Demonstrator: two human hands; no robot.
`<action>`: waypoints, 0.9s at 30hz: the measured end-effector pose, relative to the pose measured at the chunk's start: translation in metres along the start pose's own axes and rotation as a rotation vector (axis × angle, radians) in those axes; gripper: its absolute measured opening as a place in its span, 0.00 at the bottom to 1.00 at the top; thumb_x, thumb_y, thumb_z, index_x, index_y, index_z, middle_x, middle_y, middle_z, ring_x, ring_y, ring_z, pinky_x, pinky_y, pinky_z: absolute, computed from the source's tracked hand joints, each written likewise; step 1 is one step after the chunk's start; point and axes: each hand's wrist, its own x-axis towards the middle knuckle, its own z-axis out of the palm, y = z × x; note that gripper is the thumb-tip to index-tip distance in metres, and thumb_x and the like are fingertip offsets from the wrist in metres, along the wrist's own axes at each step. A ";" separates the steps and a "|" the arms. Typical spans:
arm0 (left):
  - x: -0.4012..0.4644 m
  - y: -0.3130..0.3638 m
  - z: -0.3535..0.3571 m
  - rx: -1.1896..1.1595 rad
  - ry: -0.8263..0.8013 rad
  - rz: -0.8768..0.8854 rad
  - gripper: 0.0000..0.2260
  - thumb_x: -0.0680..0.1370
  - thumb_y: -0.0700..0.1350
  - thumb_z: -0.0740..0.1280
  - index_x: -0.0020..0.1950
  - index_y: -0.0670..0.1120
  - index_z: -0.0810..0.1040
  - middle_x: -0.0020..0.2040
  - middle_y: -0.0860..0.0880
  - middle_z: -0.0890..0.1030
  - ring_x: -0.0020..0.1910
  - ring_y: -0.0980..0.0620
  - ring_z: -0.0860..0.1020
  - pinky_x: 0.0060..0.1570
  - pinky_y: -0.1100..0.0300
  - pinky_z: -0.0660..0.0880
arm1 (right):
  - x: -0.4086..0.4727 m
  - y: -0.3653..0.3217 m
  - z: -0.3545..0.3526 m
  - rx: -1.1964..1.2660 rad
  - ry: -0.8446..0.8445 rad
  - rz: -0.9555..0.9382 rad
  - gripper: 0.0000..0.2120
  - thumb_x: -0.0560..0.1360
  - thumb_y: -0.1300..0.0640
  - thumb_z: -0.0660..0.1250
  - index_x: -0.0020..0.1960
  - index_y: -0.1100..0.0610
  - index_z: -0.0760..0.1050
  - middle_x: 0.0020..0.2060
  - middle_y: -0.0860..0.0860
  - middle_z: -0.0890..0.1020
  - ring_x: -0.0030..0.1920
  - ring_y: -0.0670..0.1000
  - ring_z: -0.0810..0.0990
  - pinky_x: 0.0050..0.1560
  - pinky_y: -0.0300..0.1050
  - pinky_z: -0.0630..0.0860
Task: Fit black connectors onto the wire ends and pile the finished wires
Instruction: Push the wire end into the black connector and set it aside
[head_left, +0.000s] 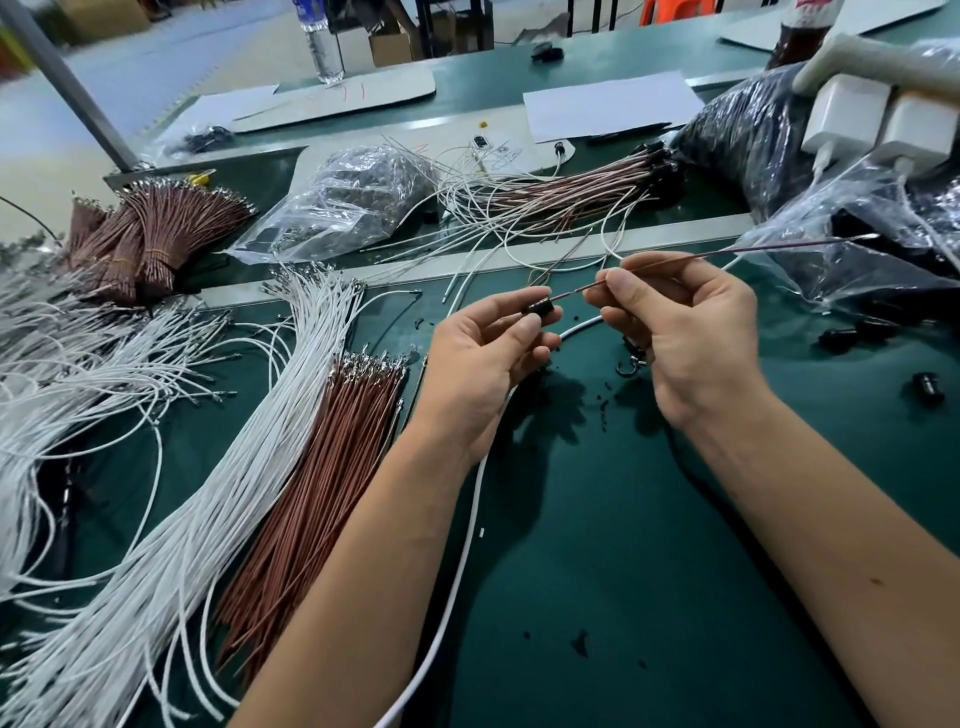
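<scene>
Brown wire (727, 253) is held above the green table (649, 519), running from the black connector (540, 309) up and to the right, with its far metal-tipped end free in the air over a clear plastic bag (852, 260). The connector is pinched between thumb and fingers of the left hand (488, 353); the near wire end is at or inside its opening, though how far it is seated cannot be told. The right hand (685, 332) is closed on the wire in a fingertip pinch just beside the connector, the other fingers curled.

The wire is judged thin, light and flexible, yet stiff enough to hold a nearly straight line unsupported. It is likely to buckle if pushed from far back, so the grip is best kept close to the end being inserted, as it is now. The crimped metal terminal is judged delicate and should not be squeezed or bent. The connector is small, hard and probably smooth; a firm pinch on its sides, leaving the opening clear, is advised.

Unfitted stock lies to the left: a brown wire bundle (322, 478) beside a white wire bundle (208, 493). Loose connectors (852, 332) lie to the right. Wires already fitted with connectors appear piled at the back in the finished pile (582, 189).
</scene>
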 end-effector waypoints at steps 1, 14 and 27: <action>0.000 0.000 0.000 0.000 -0.001 -0.002 0.10 0.81 0.31 0.64 0.58 0.40 0.82 0.49 0.42 0.84 0.38 0.54 0.81 0.43 0.67 0.80 | 0.000 0.000 0.000 0.003 0.002 -0.001 0.06 0.74 0.68 0.75 0.47 0.61 0.80 0.39 0.55 0.87 0.40 0.54 0.88 0.38 0.38 0.80; -0.002 0.000 0.004 -0.018 0.025 -0.007 0.06 0.82 0.35 0.65 0.58 0.37 0.79 0.42 0.43 0.85 0.36 0.54 0.81 0.40 0.66 0.80 | 0.002 -0.003 -0.004 0.004 0.009 -0.049 0.06 0.74 0.67 0.75 0.48 0.61 0.81 0.40 0.58 0.87 0.41 0.56 0.88 0.39 0.40 0.81; -0.001 0.000 0.003 -0.025 0.026 0.003 0.05 0.82 0.35 0.65 0.56 0.37 0.79 0.43 0.42 0.86 0.36 0.53 0.82 0.40 0.65 0.80 | -0.001 -0.003 -0.001 -0.069 -0.021 -0.083 0.06 0.74 0.68 0.76 0.46 0.60 0.81 0.39 0.57 0.87 0.40 0.56 0.88 0.40 0.40 0.82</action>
